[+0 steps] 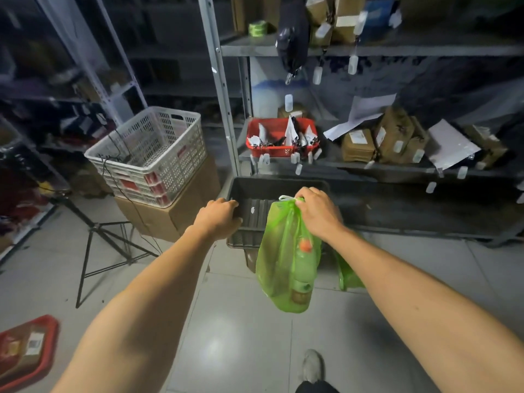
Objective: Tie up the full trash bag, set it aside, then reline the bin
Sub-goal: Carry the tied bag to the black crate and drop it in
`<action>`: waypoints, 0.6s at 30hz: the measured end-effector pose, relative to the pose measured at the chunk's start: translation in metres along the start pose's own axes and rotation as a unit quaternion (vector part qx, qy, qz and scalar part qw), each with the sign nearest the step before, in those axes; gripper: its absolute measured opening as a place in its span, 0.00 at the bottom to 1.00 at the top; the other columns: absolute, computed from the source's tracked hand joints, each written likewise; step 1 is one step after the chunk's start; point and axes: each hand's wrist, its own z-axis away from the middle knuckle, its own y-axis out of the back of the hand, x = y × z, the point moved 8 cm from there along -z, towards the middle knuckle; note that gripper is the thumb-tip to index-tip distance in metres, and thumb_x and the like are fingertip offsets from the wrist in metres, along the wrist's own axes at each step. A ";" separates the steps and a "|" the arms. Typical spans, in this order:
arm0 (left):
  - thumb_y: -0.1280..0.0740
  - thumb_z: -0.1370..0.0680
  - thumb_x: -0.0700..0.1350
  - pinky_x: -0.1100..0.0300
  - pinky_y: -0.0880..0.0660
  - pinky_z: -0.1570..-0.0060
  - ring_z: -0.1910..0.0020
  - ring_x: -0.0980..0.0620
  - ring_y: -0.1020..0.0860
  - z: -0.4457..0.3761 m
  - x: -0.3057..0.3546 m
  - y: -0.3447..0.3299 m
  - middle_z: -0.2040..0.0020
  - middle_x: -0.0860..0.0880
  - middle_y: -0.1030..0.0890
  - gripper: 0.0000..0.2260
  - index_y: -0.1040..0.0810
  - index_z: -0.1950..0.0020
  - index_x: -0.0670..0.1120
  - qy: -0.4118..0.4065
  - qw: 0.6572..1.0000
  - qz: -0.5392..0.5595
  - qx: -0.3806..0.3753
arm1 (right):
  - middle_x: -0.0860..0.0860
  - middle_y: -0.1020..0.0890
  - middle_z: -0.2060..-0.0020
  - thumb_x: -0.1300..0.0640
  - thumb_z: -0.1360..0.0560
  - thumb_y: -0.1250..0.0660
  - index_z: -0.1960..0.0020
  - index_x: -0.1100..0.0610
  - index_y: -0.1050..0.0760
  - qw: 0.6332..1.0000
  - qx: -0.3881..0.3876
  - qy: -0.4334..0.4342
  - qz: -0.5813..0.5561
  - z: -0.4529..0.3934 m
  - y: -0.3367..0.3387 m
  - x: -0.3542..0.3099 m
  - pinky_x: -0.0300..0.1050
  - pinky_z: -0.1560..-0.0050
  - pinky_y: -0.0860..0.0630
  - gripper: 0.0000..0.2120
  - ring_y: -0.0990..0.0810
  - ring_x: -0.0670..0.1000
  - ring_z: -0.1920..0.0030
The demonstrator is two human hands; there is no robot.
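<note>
bag tied and out, right hand gripping its knot, left hand holding the bin rim, relining still to do

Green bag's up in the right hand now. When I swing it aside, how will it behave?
The green bag is thin film gathered in the right hand, so it will probably hang limp and sway. A bottle stands inside, so the weight likely sits low and could swing. The left hand grips the bin rim, which should steady it.
</note>
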 end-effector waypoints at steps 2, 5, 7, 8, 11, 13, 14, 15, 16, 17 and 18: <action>0.38 0.21 0.55 0.48 0.25 0.43 0.38 0.41 0.27 -0.024 0.004 0.003 0.37 0.44 0.25 0.24 0.33 0.26 0.49 0.010 1.000 0.006 -0.002 | 0.51 0.21 0.47 0.54 0.20 0.40 0.47 0.52 0.24 1.000 -0.009 0.004 -0.009 -0.030 -0.004 0.010 0.53 0.50 0.25 0.07 0.24 0.56 0.43; 0.38 0.21 0.54 0.49 0.25 0.44 0.39 0.42 0.26 -0.057 0.008 0.008 0.37 0.44 0.25 0.23 0.32 0.27 0.50 0.024 0.999 0.022 -0.003 | 0.52 0.21 0.49 0.55 0.21 0.40 0.48 0.53 0.23 0.999 -0.015 0.019 -0.030 -0.074 -0.007 0.021 0.55 0.49 0.25 0.07 0.24 0.58 0.45; 0.38 0.21 0.54 0.49 0.25 0.43 0.39 0.42 0.26 -0.076 0.009 0.010 0.37 0.44 0.25 0.23 0.32 0.27 0.50 0.034 0.999 0.033 -0.004 | 0.54 0.20 0.49 0.56 0.21 0.39 0.48 0.55 0.23 0.999 -0.016 0.029 -0.034 -0.097 -0.009 0.024 0.55 0.48 0.25 0.07 0.23 0.59 0.45; 0.38 0.21 0.54 0.48 0.25 0.43 0.39 0.42 0.27 -0.086 0.009 0.010 0.37 0.44 0.25 0.23 0.32 0.27 0.50 0.039 0.999 0.037 -0.008 | 0.54 0.20 0.49 0.56 0.21 0.39 0.48 0.55 0.23 0.999 -0.016 0.029 -0.033 -0.109 -0.011 0.026 0.55 0.48 0.25 0.07 0.23 0.59 0.45; 0.38 0.21 0.54 0.47 0.25 0.42 0.39 0.41 0.27 -0.116 0.006 0.003 0.37 0.44 0.25 0.23 0.32 0.27 0.49 0.050 0.997 0.045 -0.024 | 0.52 0.21 0.48 0.54 0.21 0.40 0.48 0.53 0.24 0.999 -0.026 0.026 -0.025 -0.141 -0.022 0.034 0.54 0.49 0.24 0.07 0.24 0.58 0.44; 0.38 0.21 0.54 0.46 0.25 0.41 0.37 0.41 0.27 -0.138 0.000 0.001 0.36 0.43 0.26 0.24 0.33 0.26 0.49 0.056 0.997 0.047 -0.030 | 0.51 0.21 0.47 0.53 0.20 0.40 0.48 0.52 0.24 0.999 -0.029 0.027 -0.018 -0.163 -0.029 0.039 0.52 0.50 0.25 0.07 0.24 0.57 0.43; 0.38 0.21 0.55 0.46 0.26 0.40 0.37 0.40 0.28 -0.150 -0.003 0.000 0.36 0.43 0.26 0.24 0.33 0.26 0.49 0.058 0.997 0.046 -0.034 | 0.51 0.21 0.47 0.53 0.20 0.40 0.48 0.52 0.24 0.999 -0.029 0.023 -0.016 -0.174 -0.033 0.041 0.52 0.51 0.25 0.07 0.24 0.56 0.43; 0.38 0.21 0.55 0.45 0.26 0.40 0.36 0.40 0.28 -0.162 -0.007 -0.001 0.35 0.43 0.26 0.25 0.33 0.26 0.50 0.060 0.997 0.045 -0.037 | 0.51 0.21 0.47 0.54 0.20 0.40 0.48 0.52 0.24 0.999 -0.028 0.021 -0.015 -0.185 -0.036 0.043 0.51 0.51 0.26 0.07 0.24 0.56 0.44; 0.38 0.22 0.55 0.45 0.26 0.39 0.36 0.40 0.28 -0.175 -0.011 -0.003 0.35 0.43 0.26 0.25 0.34 0.26 0.50 0.061 0.996 0.044 -0.040 | 0.51 0.21 0.47 0.54 0.20 0.40 0.49 0.53 0.24 0.999 -0.027 0.018 -0.019 -0.197 -0.042 0.045 0.51 0.52 0.26 0.07 0.24 0.56 0.44; 0.38 0.22 0.55 0.45 0.26 0.39 0.36 0.40 0.28 -0.188 -0.016 -0.005 0.35 0.43 0.26 0.25 0.34 0.26 0.50 0.063 0.996 0.045 -0.044 | 0.51 0.21 0.48 0.54 0.20 0.40 0.49 0.53 0.24 0.999 -0.028 0.015 -0.023 -0.209 -0.047 0.047 0.50 0.52 0.26 0.07 0.24 0.56 0.44; 0.38 0.22 0.55 0.45 0.26 0.39 0.36 0.40 0.28 -0.203 -0.020 -0.007 0.35 0.43 0.26 0.25 0.34 0.26 0.51 0.062 0.996 0.045 -0.049 | 0.51 0.21 0.48 0.55 0.21 0.40 0.49 0.53 0.24 0.999 -0.030 0.010 -0.029 -0.220 -0.053 0.049 0.50 0.51 0.26 0.06 0.24 0.56 0.44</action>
